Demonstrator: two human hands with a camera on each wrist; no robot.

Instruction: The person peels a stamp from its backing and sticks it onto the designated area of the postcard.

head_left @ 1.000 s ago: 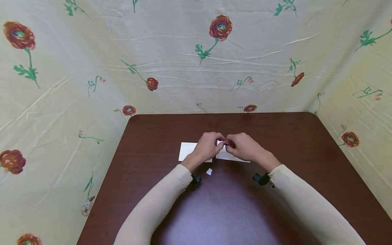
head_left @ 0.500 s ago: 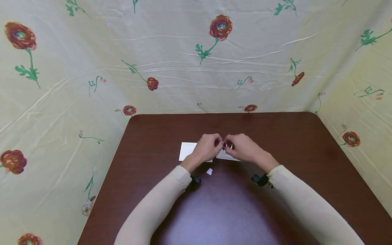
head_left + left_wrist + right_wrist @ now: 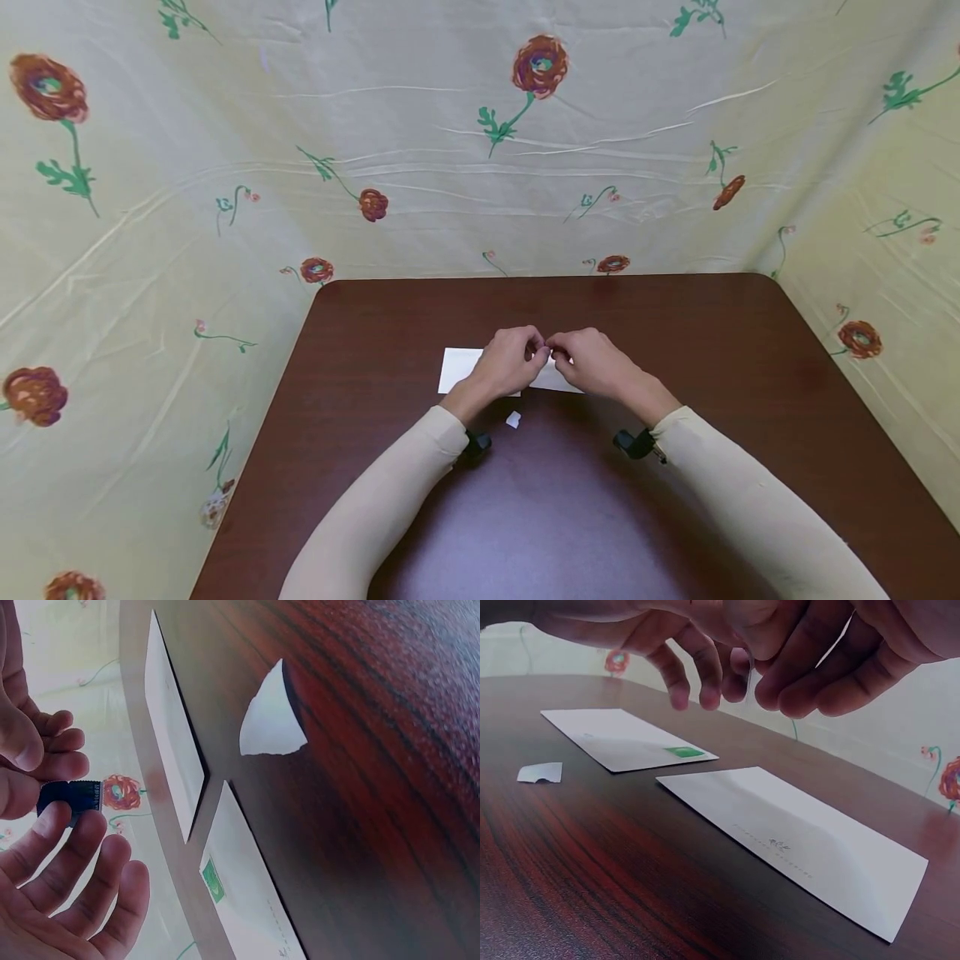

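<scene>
1. A pale sheet [image 3: 420,117] printed with red-brown flowers hangs behind and at both sides of the place where we work.
2. In our grip, the left hand [image 3: 506,358] and right hand [image 3: 600,362] meet, fingers curled and fingertips nearly closed, both pinching one dark stamp [image 3: 71,796].
3. We see the dark stamp's toothed edges in the left wrist view; the edge with pale lettering points down toward the surface. The right wrist view gives it almost edge-on, a thin upright sliver. Our fingers cover part of it, so we cannot tell its long axis.
4. Below lies the surface [image 3: 510,533], dark red-brown and wood-grained, with rounded far corners. On it two white envelopes lie flat, side by side with a narrow gap: the left envelope [image 3: 459,367] carries a green stamp [image 3: 684,751] at its far right corner, and the right envelope [image 3: 810,847] shows a small printed mark [image 3: 780,844] and a dotted row. A torn paper scrap [image 3: 513,420] lies nearer us. Our cream sleeves [image 3: 390,492] reach in from the near side.
5. The dark stamp sits between the fingertips of both hands, raised above the surface; from the head view, that spot falls over the right envelope's left part.
</scene>
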